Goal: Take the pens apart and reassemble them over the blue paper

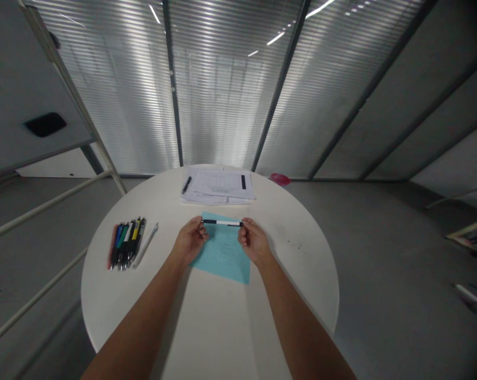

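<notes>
round white table (302, 274) in a grey-floored office, closed slatted blinds (222, 95) behind glass partitions filling the background, a whiteboard stand (64, 89) leaning in at far left. both bare forearms stretched in from the near edge, meeting over a light blue sheet of paper (225, 256) lying flat at the table's middle. held level just above the far edge of that sheet: a slim pen (222, 222), white along the barrel and black at both ends, gripped end to end. left hand (190, 241) curled, fingertips pinching the pen's left end; right hand (253, 243) curled likewise, fingertips closed on the right end. whether the pen is capped or in two parts: cannot tell at this size. off to the left, well apart from the hands, a tidy row of click pens (125, 244) lying side by side, clips in blue, green, white and yellow, with one clear-bodied pen (146, 244) just beside them, slightly askew. at the far rim, a stack of printed forms (220, 186) with a dark pen (187, 184) resting on its left edge. past the table's far right edge, a small red object (280, 179), too blurred to identify.
</notes>
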Available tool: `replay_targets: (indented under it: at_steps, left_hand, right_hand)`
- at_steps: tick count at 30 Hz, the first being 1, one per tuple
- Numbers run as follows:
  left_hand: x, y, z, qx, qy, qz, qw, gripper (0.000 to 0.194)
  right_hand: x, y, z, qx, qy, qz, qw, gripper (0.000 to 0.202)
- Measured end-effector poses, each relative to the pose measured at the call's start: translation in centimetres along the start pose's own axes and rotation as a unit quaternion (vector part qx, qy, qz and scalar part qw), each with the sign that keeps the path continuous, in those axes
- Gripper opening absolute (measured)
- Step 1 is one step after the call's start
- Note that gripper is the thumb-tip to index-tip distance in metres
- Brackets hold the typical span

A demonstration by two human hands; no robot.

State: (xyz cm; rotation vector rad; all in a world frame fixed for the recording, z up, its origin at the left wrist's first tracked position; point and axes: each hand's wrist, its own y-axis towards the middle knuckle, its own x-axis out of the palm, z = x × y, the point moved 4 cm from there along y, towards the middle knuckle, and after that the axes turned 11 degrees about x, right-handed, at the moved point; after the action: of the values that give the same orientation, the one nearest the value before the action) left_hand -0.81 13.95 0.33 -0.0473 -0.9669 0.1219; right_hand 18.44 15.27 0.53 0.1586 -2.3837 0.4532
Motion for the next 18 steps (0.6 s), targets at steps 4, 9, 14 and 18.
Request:
replay_targets:
  at_steps: [4, 9, 14, 18]
  left_hand:
    - [0.05, 0.02, -0.04, 0.002, 0.003, 0.003, 1.0, 0.021]
    - [-0.32, 0.17, -0.2, 0.004, 0.009, -0.004, 1.0, 0.023]
    - [-0.59, 0.29, -0.36, 0.008, 0.015, -0.002, 1.0, 0.025]
    - [-0.46, 0.26, -0.36, 0.006, 0.017, -0.001, 1.0, 0.025]
  right_hand:
    - [0.2, -0.13, -0.1, -0.003, -0.006, 0.001, 1.0, 0.024]
    - [0.17, -0.17, -0.15, 0.0, -0.008, -0.009, 1.0, 0.023]
    - [-0.13, -0.01, -0.07, -0.003, 0.002, -0.011, 1.0, 0.022]
    - [-0.04, -0.07, 0.01, -0.004, 0.001, -0.012, 1.0, 0.022]
